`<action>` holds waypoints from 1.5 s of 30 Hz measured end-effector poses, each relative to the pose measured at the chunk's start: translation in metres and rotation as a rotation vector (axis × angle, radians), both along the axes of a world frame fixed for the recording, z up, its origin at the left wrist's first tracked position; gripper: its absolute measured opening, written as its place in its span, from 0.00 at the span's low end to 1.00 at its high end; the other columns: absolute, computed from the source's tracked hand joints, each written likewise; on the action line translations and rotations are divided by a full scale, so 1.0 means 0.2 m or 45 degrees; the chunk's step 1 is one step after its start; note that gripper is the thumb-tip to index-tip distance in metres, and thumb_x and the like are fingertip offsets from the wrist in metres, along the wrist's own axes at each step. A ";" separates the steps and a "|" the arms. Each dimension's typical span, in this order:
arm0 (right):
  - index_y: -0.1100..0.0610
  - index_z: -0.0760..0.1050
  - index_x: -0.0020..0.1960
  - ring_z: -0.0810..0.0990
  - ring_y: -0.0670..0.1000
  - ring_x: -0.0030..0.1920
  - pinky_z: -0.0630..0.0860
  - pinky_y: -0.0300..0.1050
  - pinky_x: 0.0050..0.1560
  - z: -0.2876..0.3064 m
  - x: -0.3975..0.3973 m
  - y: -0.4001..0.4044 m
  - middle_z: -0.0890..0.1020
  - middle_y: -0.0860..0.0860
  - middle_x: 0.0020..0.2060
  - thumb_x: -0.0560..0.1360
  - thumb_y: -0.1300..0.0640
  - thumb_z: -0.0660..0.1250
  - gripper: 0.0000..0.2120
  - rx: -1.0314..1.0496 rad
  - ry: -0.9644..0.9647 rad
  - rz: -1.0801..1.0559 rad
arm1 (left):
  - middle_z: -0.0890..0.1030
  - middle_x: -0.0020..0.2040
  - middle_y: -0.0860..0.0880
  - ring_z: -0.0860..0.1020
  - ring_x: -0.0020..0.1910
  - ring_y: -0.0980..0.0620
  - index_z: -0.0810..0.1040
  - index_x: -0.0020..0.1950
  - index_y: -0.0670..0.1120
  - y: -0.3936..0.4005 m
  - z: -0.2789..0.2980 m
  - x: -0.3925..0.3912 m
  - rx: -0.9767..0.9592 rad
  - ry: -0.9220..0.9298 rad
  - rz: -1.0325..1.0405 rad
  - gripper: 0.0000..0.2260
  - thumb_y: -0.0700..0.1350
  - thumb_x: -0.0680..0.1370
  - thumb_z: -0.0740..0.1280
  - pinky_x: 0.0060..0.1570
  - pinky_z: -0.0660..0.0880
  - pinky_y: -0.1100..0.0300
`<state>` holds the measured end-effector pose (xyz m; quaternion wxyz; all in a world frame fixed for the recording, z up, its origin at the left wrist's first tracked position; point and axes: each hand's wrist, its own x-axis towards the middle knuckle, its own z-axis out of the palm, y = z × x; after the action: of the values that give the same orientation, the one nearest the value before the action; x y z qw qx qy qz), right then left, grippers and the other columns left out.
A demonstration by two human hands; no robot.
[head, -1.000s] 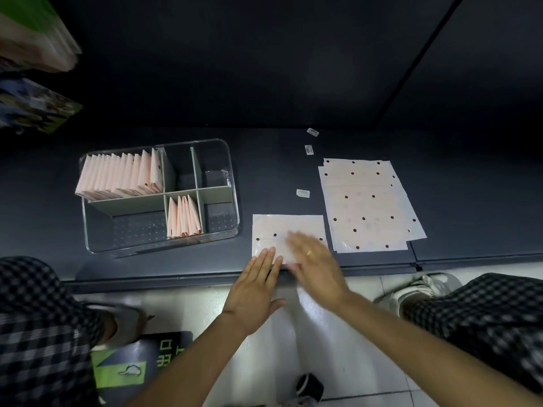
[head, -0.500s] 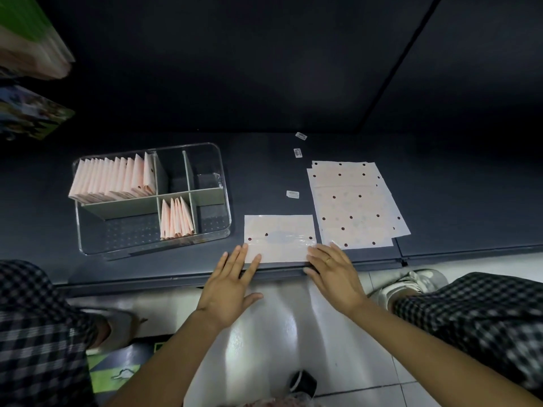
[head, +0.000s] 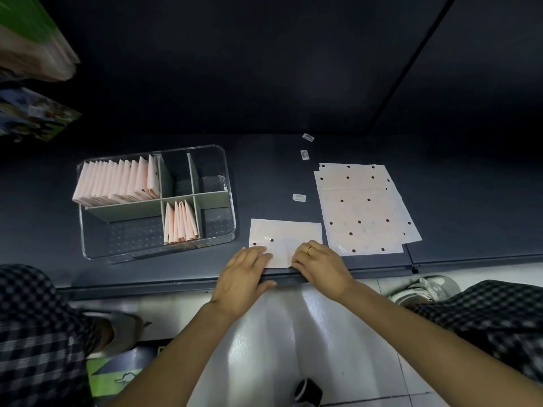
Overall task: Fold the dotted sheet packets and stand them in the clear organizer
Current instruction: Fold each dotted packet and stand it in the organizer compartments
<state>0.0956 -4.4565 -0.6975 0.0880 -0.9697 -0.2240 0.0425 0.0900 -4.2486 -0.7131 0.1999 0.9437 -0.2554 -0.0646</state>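
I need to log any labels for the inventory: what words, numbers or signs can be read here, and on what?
None can be read.
Three small white tags on the dark shelf: print too small.
Green floor mat: white outline sign, blurred, no letters legible.
Printed packs at upper left: blurred.
Dotted sheets: dots only, no text.

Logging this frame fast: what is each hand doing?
Left hand: open, fingers flat on the packet.
Right hand: fingers curled at the packet's near edge; grip cannot be told.
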 end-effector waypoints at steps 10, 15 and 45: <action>0.53 0.78 0.47 0.77 0.40 0.48 0.71 0.30 0.50 0.15 0.14 -0.11 0.81 0.43 0.45 0.74 0.52 0.69 0.05 0.460 0.934 -0.150 | 0.83 0.52 0.51 0.78 0.53 0.47 0.82 0.53 0.46 0.04 0.04 0.10 -0.211 0.140 0.182 0.07 0.43 0.77 0.67 0.51 0.71 0.58; 0.49 0.76 0.54 0.75 0.40 0.51 0.69 0.29 0.51 0.13 0.19 -0.18 0.79 0.44 0.51 0.68 0.52 0.75 0.16 0.462 1.032 -0.310 | 0.83 0.43 0.47 0.79 0.45 0.45 0.81 0.50 0.47 0.02 0.06 0.14 -0.278 0.299 0.392 0.05 0.45 0.78 0.66 0.40 0.70 0.56; 0.61 0.73 0.62 0.76 0.52 0.54 0.71 0.39 0.59 -0.02 0.04 0.05 0.74 0.57 0.58 0.77 0.67 0.60 0.14 0.702 0.410 -0.739 | 0.28 0.72 0.40 0.30 0.73 0.42 0.32 0.73 0.59 -0.09 -0.08 0.04 0.488 0.061 -0.287 0.31 0.64 0.80 0.48 0.74 0.35 0.50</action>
<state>0.1036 -4.4474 -0.7008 0.3861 -0.9136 0.0717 0.1051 0.0981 -4.2671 -0.7288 0.0144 0.9282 -0.3375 -0.1563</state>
